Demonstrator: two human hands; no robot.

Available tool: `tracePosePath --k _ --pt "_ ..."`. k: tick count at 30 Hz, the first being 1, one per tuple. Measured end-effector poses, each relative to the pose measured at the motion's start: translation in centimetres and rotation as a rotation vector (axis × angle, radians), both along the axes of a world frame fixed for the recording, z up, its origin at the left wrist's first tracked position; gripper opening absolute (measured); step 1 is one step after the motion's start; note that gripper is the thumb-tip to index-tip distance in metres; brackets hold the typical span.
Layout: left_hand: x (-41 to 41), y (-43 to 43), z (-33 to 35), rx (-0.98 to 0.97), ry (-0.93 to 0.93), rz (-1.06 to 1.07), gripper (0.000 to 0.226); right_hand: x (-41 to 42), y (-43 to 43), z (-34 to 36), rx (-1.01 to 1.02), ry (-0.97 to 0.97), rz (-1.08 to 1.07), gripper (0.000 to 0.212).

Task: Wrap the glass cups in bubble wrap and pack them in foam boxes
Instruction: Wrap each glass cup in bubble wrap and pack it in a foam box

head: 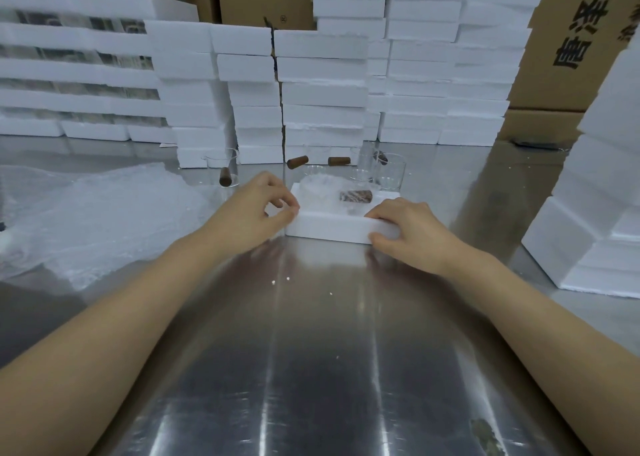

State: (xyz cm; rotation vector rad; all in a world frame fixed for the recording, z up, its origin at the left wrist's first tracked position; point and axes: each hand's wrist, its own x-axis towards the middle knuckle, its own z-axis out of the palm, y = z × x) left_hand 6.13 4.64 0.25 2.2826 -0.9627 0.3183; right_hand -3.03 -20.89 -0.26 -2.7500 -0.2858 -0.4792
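Reaching across the brushed steel table (311,334), flecked with white crumbs, I have my hands apart at either end of an open foam box (329,229). My right hand (408,230) grips its near right corner, thumb on the wall, fingers over the rim. My left hand (256,210) curls at its left end, though I cannot tell if it grips. A bubble-wrapped glass cup (323,192) lies inside. Loose bubble wrap (97,220) spreads to the left. Behind stand bare glass cups (391,171) with brown handles, then stacked foam boxes (322,92) and cardboard cartons (571,40).
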Motion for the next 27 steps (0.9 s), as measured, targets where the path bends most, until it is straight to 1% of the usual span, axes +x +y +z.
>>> tracePosePath --k 2,3,4,6,8,10,11,12,13,14,15,17,19,20,22,24,26,27 --pt "-0.4 -0.1 -0.1 0.184 -0.184 -0.002 0.025 0.0 0.0 -0.1 -0.014 -0.008 0.003 0.021" --pt "-0.5 -0.2 -0.2 0.257 -0.246 -0.007 0.032 0.0 0.0 -0.1 -0.022 -0.012 0.007 0.021" --pt "-0.7 -0.3 -0.2 0.294 -0.263 -0.014 0.036 0.0 0.0 -0.2 -0.029 -0.013 0.011 0.021" --pt "-1.1 -0.5 0.1 0.266 -0.237 -0.029 0.036 0.0 -0.1 -0.3 -0.026 -0.013 0.014 0.021" --pt "-1.1 -0.4 0.7 0.147 -0.184 0.024 0.031 0.0 -0.1 -0.3 0.002 -0.012 0.024 0.021" --pt "-0.8 0.3 1.7 0.045 -0.184 0.224 0.023 0.1 -0.2 -0.4 0.034 -0.014 0.041 0.025" --pt "-0.4 0.9 2.1 0.059 -0.240 0.373 0.020 0.2 -0.2 -0.4 0.046 -0.021 0.042 0.028" --pt "0.2 1.7 2.5 0.126 -0.304 0.525 0.018 0.2 -0.3 -0.4 0.057 -0.031 0.034 0.031" --pt "0.7 2.5 2.7 0.211 -0.329 0.655 0.019 0.2 -0.4 -0.5 0.067 -0.042 0.022 0.033" --pt "1.3 3.3 2.7 0.271 -0.313 0.748 0.022 0.2 -0.4 -0.6 0.080 -0.053 0.013 0.033" --pt "1.8 3.9 2.6 0.299 -0.285 0.792 0.026 0.3 -0.4 -0.7 0.092 -0.059 0.008 0.032" --pt "2.2 4.1 2.2 0.286 -0.271 0.740 0.034 0.4 -0.3 -0.9 0.100 -0.060 0.009 0.029" --pt "2.2 3.4 1.2 0.275 -0.281 0.594 0.045 0.5 -0.1 -1.1 0.088 -0.057 0.015 0.029" --pt "2.2 2.9 0.7 0.297 -0.277 0.528 0.048 0.5 -0.1 -1.1 0.084 -0.057 0.016 0.029" --pt "2.2 2.1 -0.2 0.375 -0.269 0.479 0.047 0.6 -0.1 -1.2 0.077 -0.053 0.006 0.032" --pt "2.4 1.8 -0.5 0.393 -0.279 0.537 0.044 0.6 -0.2 -1.3 0.091 -0.055 -0.010 0.037" --pt "2.5 2.2 0.1 0.379 -0.235 0.695 0.038 0.6 -0.2 -1.3 0.120 -0.063 -0.015 0.040" --pt "2.4 2.5 0.5 0.420 -0.189 0.778 0.036 0.7 -0.2 -1.3 0.130 -0.064 -0.014 0.041"
